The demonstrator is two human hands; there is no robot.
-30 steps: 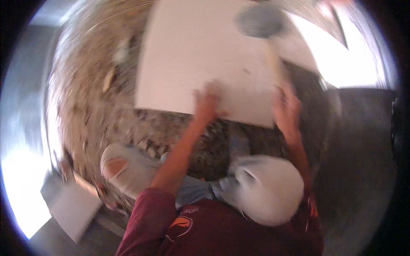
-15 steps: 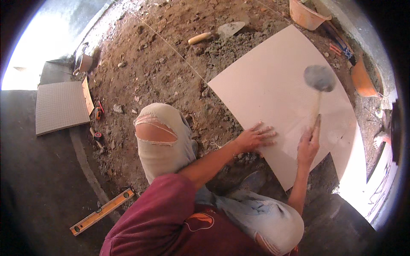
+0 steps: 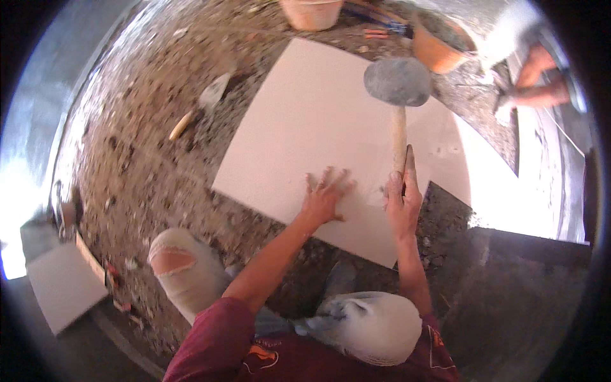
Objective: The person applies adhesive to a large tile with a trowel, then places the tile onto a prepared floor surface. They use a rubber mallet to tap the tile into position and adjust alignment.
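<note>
My right hand is closed round the wooden handle of a rubber mallet. The mallet's grey head hangs over the far right part of a large pale floor tile. With fingers spread, my left hand lies on the tile near its close edge, holding nothing. The tile rests on dirt and grey mortar, and to its right is a second pale tile, partly washed out by bright light.
A trowel lies on the soil to the left. Beyond the tile stand a pale orange bucket and an orange bucket with grey contents. Another person's limbs show at far right. Pale tiles lie at lower left.
The view has swung to the right, bringing another person into sight. The mallet head looks larger and higher above the tile. My left hand now rests farther in from the tile's edge.
</note>
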